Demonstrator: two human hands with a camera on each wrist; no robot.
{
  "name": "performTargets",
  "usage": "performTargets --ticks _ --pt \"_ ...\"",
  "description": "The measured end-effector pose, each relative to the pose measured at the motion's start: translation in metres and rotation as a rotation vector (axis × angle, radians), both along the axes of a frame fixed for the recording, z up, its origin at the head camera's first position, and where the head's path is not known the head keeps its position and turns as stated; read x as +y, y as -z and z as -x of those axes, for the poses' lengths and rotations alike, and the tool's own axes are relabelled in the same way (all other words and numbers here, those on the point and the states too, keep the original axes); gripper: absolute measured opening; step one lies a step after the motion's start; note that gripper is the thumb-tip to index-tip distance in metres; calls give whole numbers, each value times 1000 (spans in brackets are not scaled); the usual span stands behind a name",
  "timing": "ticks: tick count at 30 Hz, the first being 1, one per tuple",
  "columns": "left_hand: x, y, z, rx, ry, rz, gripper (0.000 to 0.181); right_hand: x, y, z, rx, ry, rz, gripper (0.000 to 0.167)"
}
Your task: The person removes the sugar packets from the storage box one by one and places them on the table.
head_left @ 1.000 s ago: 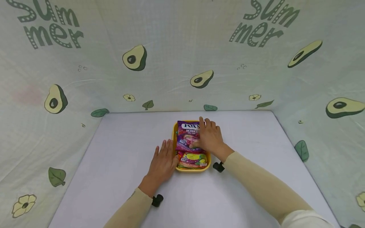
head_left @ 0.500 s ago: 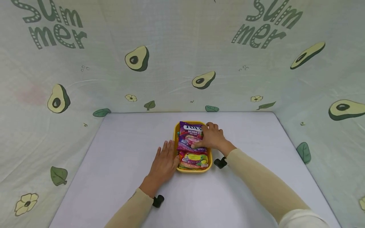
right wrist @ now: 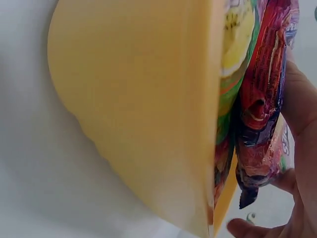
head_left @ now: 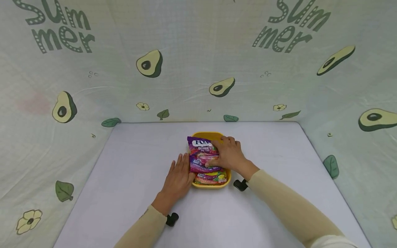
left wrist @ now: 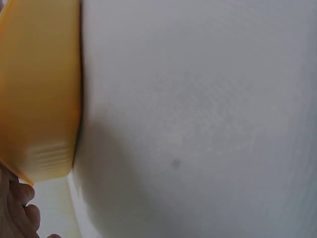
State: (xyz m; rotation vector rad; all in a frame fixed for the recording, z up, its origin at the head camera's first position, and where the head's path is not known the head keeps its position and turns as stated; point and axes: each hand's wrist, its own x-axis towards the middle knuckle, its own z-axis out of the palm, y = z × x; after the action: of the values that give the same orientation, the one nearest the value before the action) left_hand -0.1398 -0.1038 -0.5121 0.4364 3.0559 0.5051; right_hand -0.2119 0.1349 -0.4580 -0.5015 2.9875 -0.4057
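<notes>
A purple candy packet [head_left: 203, 150] lies tilted over the yellow basket [head_left: 211, 187], its left end above the left rim. The right hand [head_left: 231, 154] grips that packet with thumb and fingers; the right wrist view shows the packet [right wrist: 262, 89] raised a little against the basket wall [right wrist: 133, 99]. Under it a red and yellow packet [head_left: 211, 178] rests inside the basket. The left hand [head_left: 177, 179] lies with straight fingers along the basket's left side. In the left wrist view the basket's wall [left wrist: 39, 89] shows, with fingers at the lower left.
The basket stands on a white table [head_left: 139, 151]. Behind and beside the table hangs a pale cloth [head_left: 186, 41] printed with avocados, leaves and flowers. A small black camera is strapped at each wrist.
The purple packet has shifted left and toward the person under the right hand, uncovering the basket's far end. The right fingers have drawn back from the far rim. The left hand has stayed in place.
</notes>
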Motion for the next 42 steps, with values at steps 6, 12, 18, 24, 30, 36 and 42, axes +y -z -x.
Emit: performTargets --ticks 6,12,18,24,30,36,42 --pt "-1 1 0 -2 -2 13 73 -6 -2 -8 -28 -4 63 99" --pt "-1 0 1 0 2 -8 72 -10 4 -12 -127 34 421 97" --pt "-1 1 2 -7 0 -29 71 -13 6 -14 -220 15 636 91" --pt "-1 2 1 -10 4 -22 71 -11 8 -9 -342 81 700 75" --pt "0 1 1 -18 -9 -20 71 -13 7 -6 -252 173 712 48" --pt "3 0 0 -20 -16 -22 69 -10 6 -3 -133 192 697 43" --pt "4 -1 -1 -32 -26 -8 69 -8 4 -2 -195 161 680 50"
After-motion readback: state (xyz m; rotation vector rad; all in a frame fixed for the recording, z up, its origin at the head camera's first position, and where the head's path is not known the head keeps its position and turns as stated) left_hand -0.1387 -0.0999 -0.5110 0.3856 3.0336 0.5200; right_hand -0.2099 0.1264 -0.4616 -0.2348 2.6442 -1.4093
